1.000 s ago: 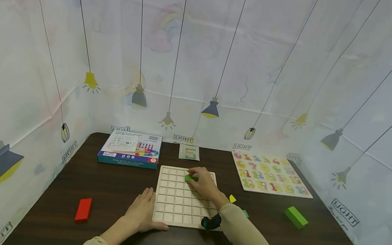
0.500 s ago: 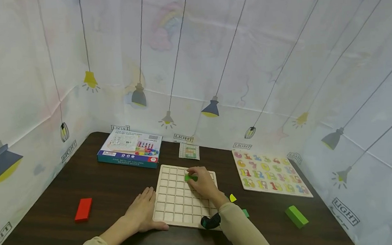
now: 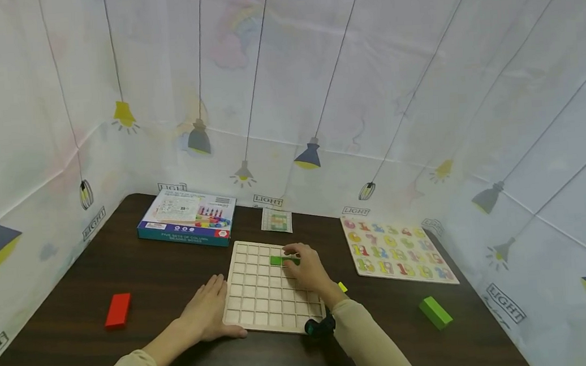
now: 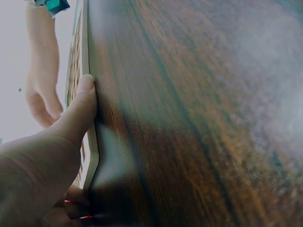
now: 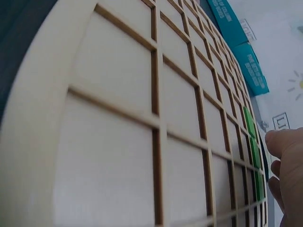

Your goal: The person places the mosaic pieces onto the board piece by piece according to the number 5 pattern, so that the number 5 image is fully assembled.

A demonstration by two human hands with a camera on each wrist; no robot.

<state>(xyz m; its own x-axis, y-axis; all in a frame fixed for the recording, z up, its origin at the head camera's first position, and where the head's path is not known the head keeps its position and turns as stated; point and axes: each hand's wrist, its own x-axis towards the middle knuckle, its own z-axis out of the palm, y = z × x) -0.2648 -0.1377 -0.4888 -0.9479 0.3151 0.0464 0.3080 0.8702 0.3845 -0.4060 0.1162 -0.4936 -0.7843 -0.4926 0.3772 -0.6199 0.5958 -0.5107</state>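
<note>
A wooden grid board (image 3: 254, 307) lies on the dark table. Near its far edge a green strip (image 3: 276, 261) fills several cells in one row, and in the right wrist view these green pieces (image 5: 255, 153) sit down between the ribs. My right hand (image 3: 308, 270) hovers just over the strip, thumb and fingers loosely bent and spread, with nothing seen between them. Flat on the table at the board's left side rests my left hand (image 3: 205, 311), its thumb touching the front left corner; in the left wrist view the thumb (image 4: 78, 109) presses along the board's edge.
A red block (image 3: 118, 310) lies at left, a green block (image 3: 436, 312) at right. A small yellow piece (image 3: 342, 287) shows beside the right wrist. Behind stand a boxed bead game (image 3: 187, 217), a pattern card (image 3: 277, 220) and a number puzzle board (image 3: 397, 249).
My right fingers have come up off the green piece they were holding, and more of the green strip shows. The left hand stays put. The head view has shifted slightly.
</note>
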